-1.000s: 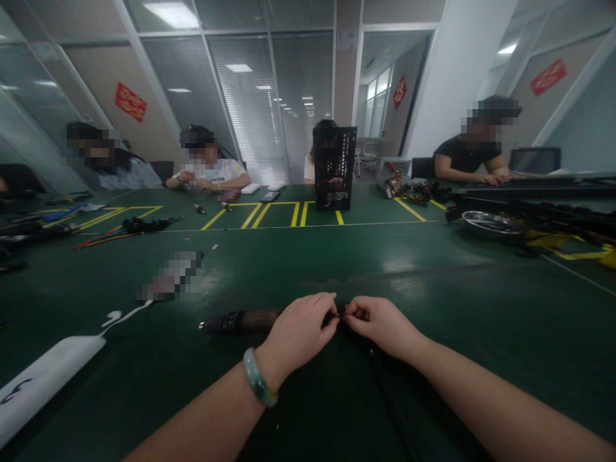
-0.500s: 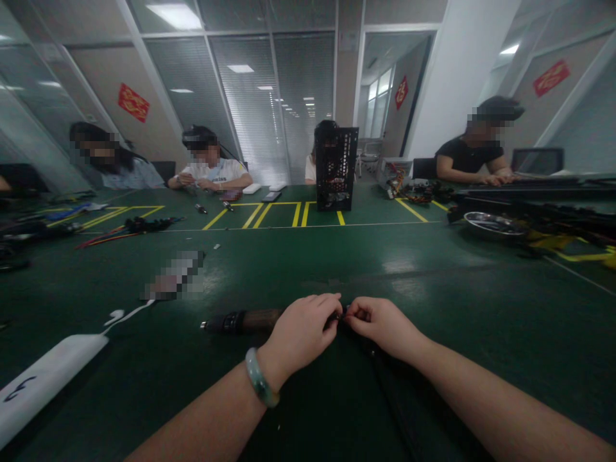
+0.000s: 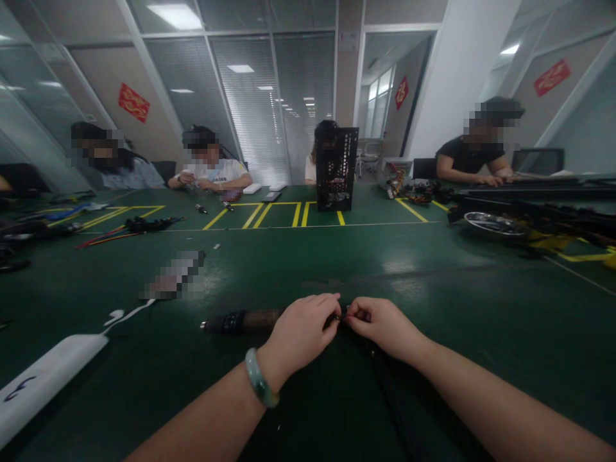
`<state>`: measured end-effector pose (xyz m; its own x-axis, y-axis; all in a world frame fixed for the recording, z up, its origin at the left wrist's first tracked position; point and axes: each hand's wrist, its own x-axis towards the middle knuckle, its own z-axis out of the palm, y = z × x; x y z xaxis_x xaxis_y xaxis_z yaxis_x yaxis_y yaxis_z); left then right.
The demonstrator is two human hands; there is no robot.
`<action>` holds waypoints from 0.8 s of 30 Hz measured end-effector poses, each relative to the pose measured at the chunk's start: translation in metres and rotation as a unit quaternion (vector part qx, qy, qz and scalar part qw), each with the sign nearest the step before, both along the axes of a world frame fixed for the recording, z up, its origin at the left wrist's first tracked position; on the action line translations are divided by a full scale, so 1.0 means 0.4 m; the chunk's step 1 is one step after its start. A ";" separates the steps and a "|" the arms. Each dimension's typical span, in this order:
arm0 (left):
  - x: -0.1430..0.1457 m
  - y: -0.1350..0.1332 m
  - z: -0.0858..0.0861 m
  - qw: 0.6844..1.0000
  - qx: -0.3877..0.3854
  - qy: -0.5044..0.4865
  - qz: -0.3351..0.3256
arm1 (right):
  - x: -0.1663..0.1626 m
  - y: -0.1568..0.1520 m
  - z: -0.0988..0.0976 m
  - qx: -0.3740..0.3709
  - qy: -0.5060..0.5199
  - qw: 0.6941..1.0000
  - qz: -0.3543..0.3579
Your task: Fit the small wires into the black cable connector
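Observation:
A dark tool that looks like an electric screwdriver [image 3: 262,320] lies sideways on the green table, its silver tip pointing left. My left hand [image 3: 308,324] is closed around its right-hand end and hides part of the body. Close beside it, my right hand [image 3: 380,324] pinches with thumb and forefinger at the tool's tail end. From under the right hand a black cable [image 3: 387,385] runs down toward me. The exact join between fingertips, cable and tool is too dark and small to make out.
At left, a white power strip [image 3: 52,378] and a blurred-out phone [image 3: 178,276] lie joined by a white cord. Across the table stand a black computer case [image 3: 337,170] and, at right, a metal bowl [image 3: 493,223] by dark parts. Several people sit opposite.
Almost nothing differs. Both hands keep their place at the tool's tail end, with at most a tiny shift of the fingers.

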<state>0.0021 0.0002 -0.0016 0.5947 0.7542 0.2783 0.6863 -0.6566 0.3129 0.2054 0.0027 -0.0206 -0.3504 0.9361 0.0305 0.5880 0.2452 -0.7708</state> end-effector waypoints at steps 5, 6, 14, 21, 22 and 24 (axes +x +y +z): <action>-0.002 0.001 -0.005 1.000 0.000 -0.007 0.004 | 0.000 -0.002 0.001 0.003 -0.008 1.000 -0.002; -0.002 0.001 -0.006 1.000 0.000 -0.007 0.005 | 0.000 -0.003 0.002 0.004 -0.009 1.000 -0.002; 0.001 0.000 -0.005 1.000 0.001 -0.002 0.013 | 0.000 -0.003 0.008 0.005 -0.011 1.000 -0.002; 0.001 0.000 -0.003 1.000 0.004 -0.003 0.014 | -0.001 0.001 0.000 0.007 -0.011 1.000 -0.005; 0.001 0.000 -0.002 1.000 0.004 -0.002 0.012 | -0.001 0.001 -0.001 0.006 -0.011 1.000 -0.005; 0.001 -0.001 0.000 1.000 0.005 0.000 0.005 | -0.002 0.001 -0.001 0.007 -0.011 1.000 -0.004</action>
<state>0.0024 -0.0002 -0.0017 0.5866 0.7578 0.2858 0.6934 -0.6522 0.3063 0.2047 0.0029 -0.0211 -0.3444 0.9381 0.0367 0.6065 0.2521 -0.7540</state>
